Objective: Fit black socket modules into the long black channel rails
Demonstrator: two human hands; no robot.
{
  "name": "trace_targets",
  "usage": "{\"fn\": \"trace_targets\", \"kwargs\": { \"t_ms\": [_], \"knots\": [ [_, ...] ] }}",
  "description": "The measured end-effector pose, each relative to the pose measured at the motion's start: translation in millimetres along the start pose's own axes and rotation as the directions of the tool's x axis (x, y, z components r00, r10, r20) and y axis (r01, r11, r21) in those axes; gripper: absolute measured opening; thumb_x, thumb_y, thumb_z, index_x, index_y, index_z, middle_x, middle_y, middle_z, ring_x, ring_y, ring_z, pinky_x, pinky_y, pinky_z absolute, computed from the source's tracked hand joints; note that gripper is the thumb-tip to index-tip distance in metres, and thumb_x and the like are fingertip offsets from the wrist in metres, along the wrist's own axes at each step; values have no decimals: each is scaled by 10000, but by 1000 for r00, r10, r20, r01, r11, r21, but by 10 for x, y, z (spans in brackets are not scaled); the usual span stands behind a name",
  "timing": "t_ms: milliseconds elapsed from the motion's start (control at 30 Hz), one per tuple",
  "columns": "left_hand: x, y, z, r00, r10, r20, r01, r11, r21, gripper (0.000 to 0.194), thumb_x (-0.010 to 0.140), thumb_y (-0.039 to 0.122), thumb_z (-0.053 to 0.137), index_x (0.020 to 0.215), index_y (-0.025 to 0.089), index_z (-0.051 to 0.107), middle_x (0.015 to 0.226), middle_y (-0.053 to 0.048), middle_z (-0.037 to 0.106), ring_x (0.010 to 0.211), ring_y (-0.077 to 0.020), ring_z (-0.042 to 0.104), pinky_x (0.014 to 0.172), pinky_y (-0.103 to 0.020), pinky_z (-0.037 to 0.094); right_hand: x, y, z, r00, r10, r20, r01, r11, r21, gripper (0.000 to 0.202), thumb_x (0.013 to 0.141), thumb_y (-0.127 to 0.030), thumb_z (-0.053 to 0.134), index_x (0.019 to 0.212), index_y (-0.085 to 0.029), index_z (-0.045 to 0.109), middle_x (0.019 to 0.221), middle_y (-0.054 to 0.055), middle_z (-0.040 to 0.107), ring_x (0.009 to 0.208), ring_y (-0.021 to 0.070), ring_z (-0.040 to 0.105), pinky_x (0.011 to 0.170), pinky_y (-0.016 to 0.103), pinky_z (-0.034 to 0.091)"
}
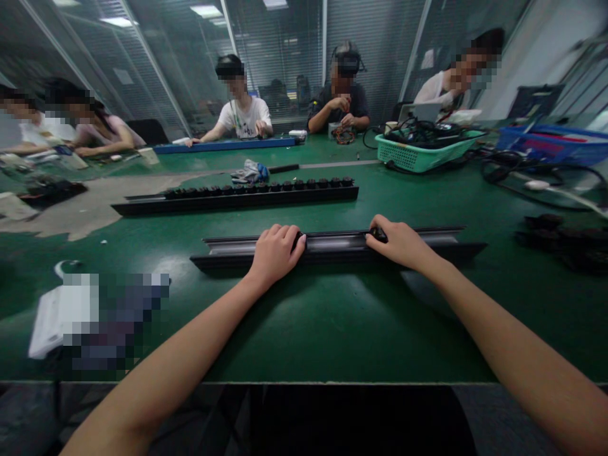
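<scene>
- Two bare hands are working well apart over a long black rail, which is lying crosswise directly beneath them on a green table [332, 329].
- The left hand [277, 253] is curling over the rail [335, 258], its thumb and fingers closing on a small black piece [297, 240], mostly hidden.
- The right hand [399, 242] is pinching another black piece [379, 234] at the rail's channel.
- Between the hands, the channel is showing bare; beyond the left hand's outer side it is looking bare too.
- Past the hands, a second rail [237, 204] is carrying a long row of black pieces [273, 187], seemingly nearly filled.
- By comparison, the near rail is probably standing at an early stage, most of its length lacking pieces.
- Far right of the hands, a dark pile [565, 244] is lying, too blurred to identify.
</scene>
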State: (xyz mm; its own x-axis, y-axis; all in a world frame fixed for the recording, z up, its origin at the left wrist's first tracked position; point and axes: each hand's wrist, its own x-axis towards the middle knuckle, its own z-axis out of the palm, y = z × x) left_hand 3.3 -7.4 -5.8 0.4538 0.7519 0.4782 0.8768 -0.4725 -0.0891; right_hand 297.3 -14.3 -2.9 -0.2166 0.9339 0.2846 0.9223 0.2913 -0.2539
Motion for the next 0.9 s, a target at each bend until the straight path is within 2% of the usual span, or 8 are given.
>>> {"fn": "trace_targets", "kwargs": {
  "t_ms": [733, 900],
  "knots": [
    [2, -4, 11, 1000, 0, -9, 0, 1000, -7, 362, 1023, 425, 313, 1027, 205, 600, 975, -92, 680, 954, -254, 571, 821, -375, 419, -7, 99, -24, 1000, 10, -15, -10, 1000, -2, 243, 884, -420, 473, 990, -216, 553, 779, 74, 661, 697, 234, 600, 632, 305, 376],
    [3, -5, 14, 1000, 3, -11, -3, 1000, 5, 365, 1025, 424, 306, 1018, 204, 597, 970, -91, 677, 949, -251, 573, 818, -372, 419, -3, 120, -30, 1000, 16, 13, -16, 1000, 1, 248, 880, -434, 480, 984, -218, 546, 779, 73, 656, 707, 234, 599, 631, 299, 374]
  ]
}}
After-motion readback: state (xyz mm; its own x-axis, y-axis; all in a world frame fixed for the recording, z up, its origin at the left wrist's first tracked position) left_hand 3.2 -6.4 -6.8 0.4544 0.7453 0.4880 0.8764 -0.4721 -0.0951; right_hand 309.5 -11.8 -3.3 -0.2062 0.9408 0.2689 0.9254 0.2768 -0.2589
